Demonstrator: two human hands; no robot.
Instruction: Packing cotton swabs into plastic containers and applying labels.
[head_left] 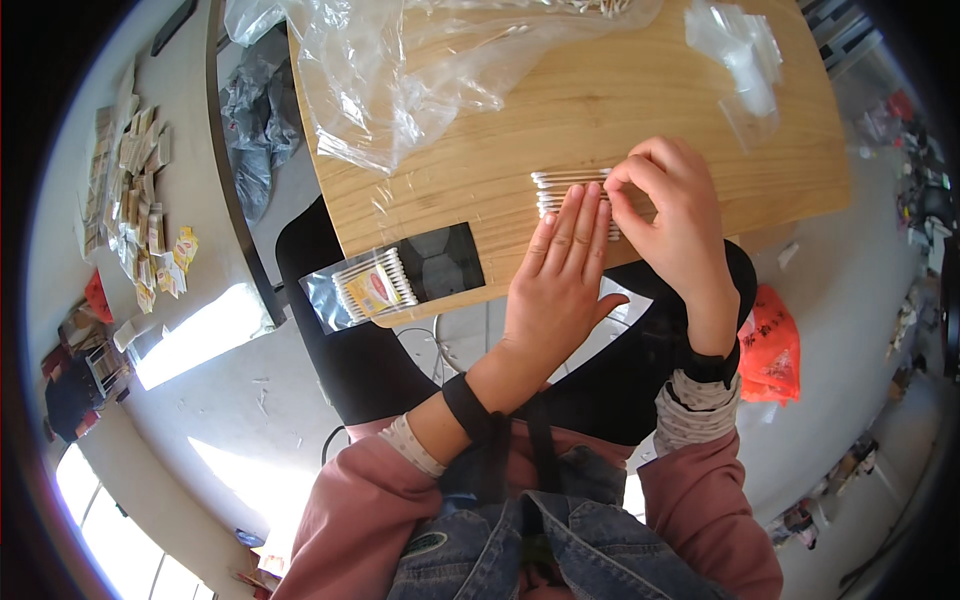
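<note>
A row of cotton swabs (550, 182) lies side by side on the wooden table, near its front edge. My left hand (560, 262) rests flat over them, fingers stretched out and thumb apart, hiding most of the row. At the right end of the swabs, my right hand (668, 205) pinches with thumb and forefinger at a swab's tip; the other fingers curl above. To the left, a clear and black plastic packet (440, 258) holds a layer of white-tipped swabs (402, 277) with a yellow and red card (374, 290) on top.
Crumpled clear plastic sheeting (400, 90) covers the far left of the wooden table (600, 110). Clear plastic bags (745, 70) lie at the far right. Another surface at the left carries several swab bundles (140, 200) and yellow cards (175, 262). An orange-red bag (772, 350) stands right of my knee.
</note>
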